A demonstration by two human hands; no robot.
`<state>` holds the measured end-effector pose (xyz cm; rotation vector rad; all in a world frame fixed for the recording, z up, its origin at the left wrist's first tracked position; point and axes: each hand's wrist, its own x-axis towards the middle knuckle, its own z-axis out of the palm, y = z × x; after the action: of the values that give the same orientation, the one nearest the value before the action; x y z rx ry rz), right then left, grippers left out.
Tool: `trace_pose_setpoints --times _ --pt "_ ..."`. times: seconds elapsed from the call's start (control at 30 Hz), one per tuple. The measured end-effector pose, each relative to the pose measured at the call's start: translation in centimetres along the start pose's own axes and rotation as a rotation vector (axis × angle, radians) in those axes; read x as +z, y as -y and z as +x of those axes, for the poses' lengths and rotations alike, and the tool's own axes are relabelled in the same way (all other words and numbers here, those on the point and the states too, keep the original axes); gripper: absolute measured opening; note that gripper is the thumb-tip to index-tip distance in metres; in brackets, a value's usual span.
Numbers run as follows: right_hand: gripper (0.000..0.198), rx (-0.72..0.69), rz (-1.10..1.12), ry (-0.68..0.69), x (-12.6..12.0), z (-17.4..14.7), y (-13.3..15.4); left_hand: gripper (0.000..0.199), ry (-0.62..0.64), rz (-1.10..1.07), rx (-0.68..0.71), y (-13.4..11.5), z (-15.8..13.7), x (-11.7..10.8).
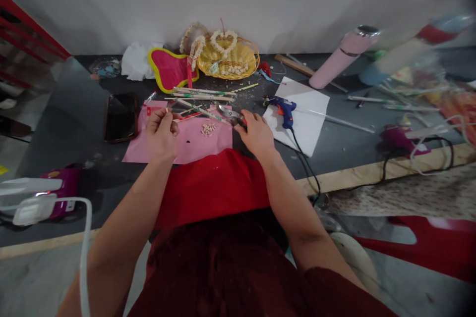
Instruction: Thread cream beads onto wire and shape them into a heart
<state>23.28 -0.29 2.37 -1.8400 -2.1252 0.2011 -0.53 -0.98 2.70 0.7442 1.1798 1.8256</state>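
Note:
My left hand (161,126) is closed in a pinch over the left part of a pink sheet (189,151); whatever sits between the fingertips is too small to make out. Thin sticks with red and green printed wrapping (203,110) lie just right of those fingertips. My right hand (258,131) curls around the red handle of small metal shears (226,111), whose blades point left over the sheet. Between the hands rests a little pile of short pale cut pieces (208,130). A bundle of sticks (203,93) lies behind.
Behind are a wicker basket (253,62) with beaded pale loops, and a pink fan-shaped piece with yellow edging (169,67). A blue glue gun (284,109) lies on white paper (316,133) to the right. A phone (121,116) lies left; a pink flask (344,57) stands back right.

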Motion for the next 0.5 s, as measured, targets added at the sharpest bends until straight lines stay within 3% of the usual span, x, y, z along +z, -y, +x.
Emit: trace_pose_setpoints --times 0.27,0.5 --pt "0.038 -0.085 -0.047 -0.076 -0.7 -0.6 1.2 0.019 0.079 0.058 0.070 0.3 -0.7 -0.1" --pt "0.041 -0.577 0.090 0.131 1.0 3.2 6.2 0.020 0.019 0.172 0.116 1.2 0.0 -0.5"
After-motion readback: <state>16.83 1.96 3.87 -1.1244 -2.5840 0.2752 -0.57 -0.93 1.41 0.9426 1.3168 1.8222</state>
